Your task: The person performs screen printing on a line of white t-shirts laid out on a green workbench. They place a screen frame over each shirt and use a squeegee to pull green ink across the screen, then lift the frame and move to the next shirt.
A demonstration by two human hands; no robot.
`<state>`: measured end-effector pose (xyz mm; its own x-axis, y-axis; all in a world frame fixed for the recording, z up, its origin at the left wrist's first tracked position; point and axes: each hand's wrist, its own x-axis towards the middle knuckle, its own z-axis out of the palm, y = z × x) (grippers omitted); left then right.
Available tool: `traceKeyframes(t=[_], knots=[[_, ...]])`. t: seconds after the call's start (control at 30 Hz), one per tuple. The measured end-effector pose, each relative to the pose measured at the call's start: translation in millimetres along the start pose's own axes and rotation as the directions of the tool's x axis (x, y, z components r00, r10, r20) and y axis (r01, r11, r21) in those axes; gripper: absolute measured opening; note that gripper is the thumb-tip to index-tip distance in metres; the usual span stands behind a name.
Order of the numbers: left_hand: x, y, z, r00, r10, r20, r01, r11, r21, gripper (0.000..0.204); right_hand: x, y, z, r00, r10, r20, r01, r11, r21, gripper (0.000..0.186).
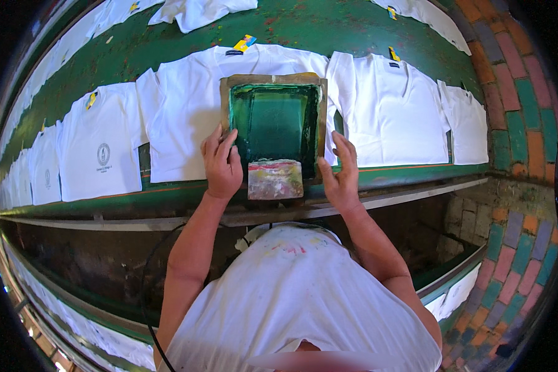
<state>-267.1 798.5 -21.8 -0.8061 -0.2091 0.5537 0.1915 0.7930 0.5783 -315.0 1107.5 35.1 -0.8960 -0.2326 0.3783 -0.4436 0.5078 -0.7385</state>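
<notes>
I have a screen-printing frame between my two hands, over a white T-shirt. Its rim is brown and its mesh dark green. My left hand is closed at the near part of the left side, fingers bent against the rim. At the right side my right hand holds the edge, thumb against it and fingers pointing away from me. A paint-stained squeegee leans at the frame's near end, smeared red, white and grey. The frame hides the middle of the shirt beneath.
White shirts with dark printed emblems lie in a row to the left. Plain white shirts continue to the right. All lie on a long green table with a metal rail along its near edge. Coloured brick paving lies at right.
</notes>
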Motion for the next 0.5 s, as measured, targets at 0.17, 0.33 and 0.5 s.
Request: traceKeyframes(t=[0.17,0.33,0.5], knots=[[-7.3,5.8,-2.4,0.997,0.036,-0.071,-0.034,0.999,0.023,0.038,-1.1,29.6,-2.0,0.805,0.443,0.395,-0.591,0.665,0.457,0.070],[4.5,19.9,3.1,0.996,-0.075,-0.048,0.069,0.990,-0.126,0.036,-0.8,42.4,-23.2,0.855,0.337,0.395,-0.509,0.693,0.511,0.067],[14.8,92.7,54.9,0.956,-0.295,-0.008,0.275,0.901,-0.336,0.030,-6.8,72.0,-86.1,0.861,0.423,0.282,-0.503,0.635,0.586,0.067]])
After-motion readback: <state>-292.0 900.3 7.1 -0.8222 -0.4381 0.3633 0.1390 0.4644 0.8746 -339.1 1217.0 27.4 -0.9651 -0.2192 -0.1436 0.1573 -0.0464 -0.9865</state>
